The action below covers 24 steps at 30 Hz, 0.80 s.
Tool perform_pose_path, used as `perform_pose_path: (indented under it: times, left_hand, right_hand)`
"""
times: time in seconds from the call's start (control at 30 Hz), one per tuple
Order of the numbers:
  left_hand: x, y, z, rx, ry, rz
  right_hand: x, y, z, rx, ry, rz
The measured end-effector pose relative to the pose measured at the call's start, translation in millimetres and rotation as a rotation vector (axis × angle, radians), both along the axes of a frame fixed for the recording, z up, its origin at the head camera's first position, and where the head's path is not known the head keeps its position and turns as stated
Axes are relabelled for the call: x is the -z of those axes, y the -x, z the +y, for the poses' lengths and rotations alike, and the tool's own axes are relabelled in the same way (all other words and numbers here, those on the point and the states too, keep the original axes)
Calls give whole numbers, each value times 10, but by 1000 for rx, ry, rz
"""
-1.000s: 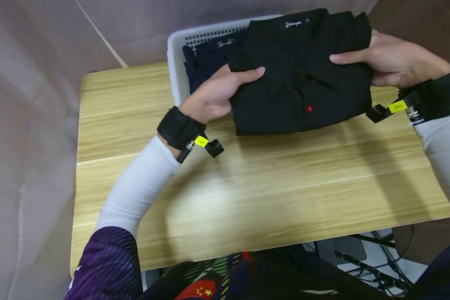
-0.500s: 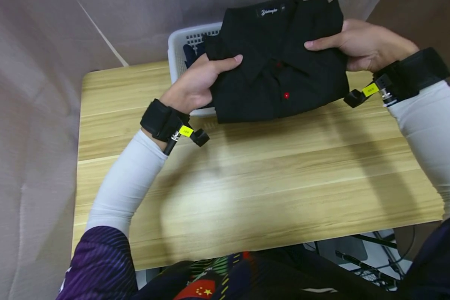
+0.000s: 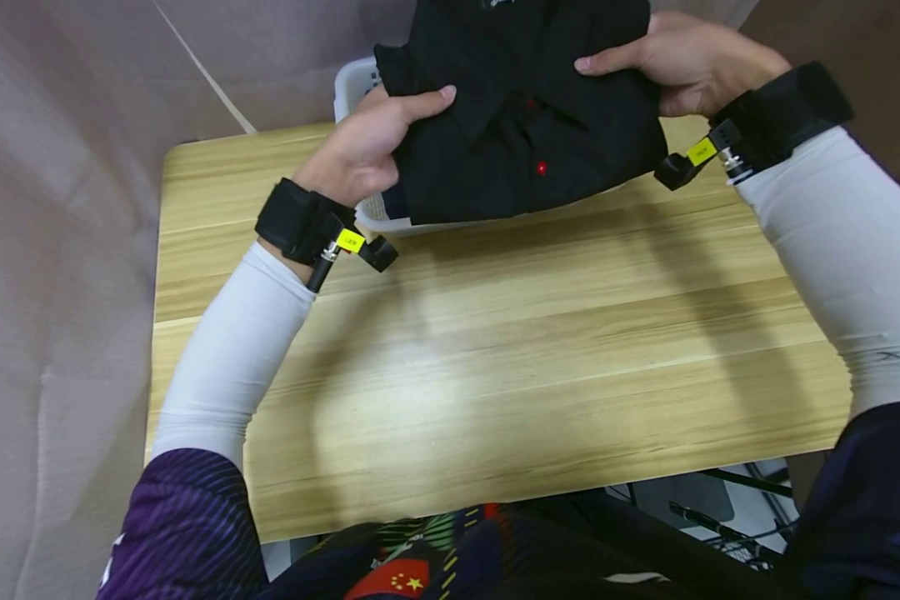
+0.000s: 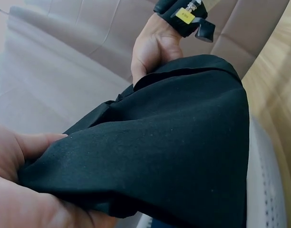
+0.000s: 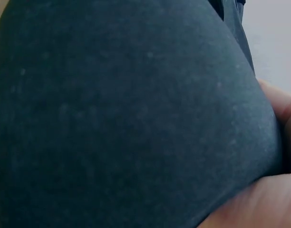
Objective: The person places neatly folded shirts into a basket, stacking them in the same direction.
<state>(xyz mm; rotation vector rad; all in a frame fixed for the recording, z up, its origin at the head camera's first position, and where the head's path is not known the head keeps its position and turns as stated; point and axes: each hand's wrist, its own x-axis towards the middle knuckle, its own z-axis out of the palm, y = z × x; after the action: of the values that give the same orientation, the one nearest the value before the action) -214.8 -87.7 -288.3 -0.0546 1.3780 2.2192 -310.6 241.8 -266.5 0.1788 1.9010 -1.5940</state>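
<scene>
A folded black shirt point(image 3: 487, 158) with a collar and red buttons is held by its two sides above a white plastic basket point(image 3: 375, 223). My left hand point(image 3: 367, 146) grips the shirt's left edge, thumb on top and fingers underneath. On the opposite edge my right hand point(image 3: 690, 62) pinches the cloth the same way. The left wrist view shows the shirt point(image 4: 160, 137) hanging over the basket's perforated wall point(image 4: 264, 175). Black cloth point(image 5: 136, 114) fills most of the right wrist view. Most of the basket is hidden beneath the shirt.
The basket stands at the back of a wooden table point(image 3: 495, 358), against a grey fabric wall point(image 3: 67, 250). A little dark blue cloth point(image 3: 395, 202) shows inside the basket under the shirt. Black cables and a stand point(image 3: 727, 525) are below the table's front right edge.
Both hands have carried the black shirt left and toward the back, so it now covers most of the basket. The grip on both sides is unchanged.
</scene>
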Motion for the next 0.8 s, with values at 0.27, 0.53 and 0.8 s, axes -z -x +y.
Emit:
perform_pose_path:
  times: [0.27,0.53,0.8]
  left_hand:
    - [-17,158,-111,-39,40,-34]
    - [23,283,-196,-55,90,-43]
    - [152,332,-275,-68,189,-74]
  right_hand:
    - [-43,34,-151,8,-33,35]
    - [-5,52,-263,30,-7,65]
    - [178,42,-352,-20,-110,95]
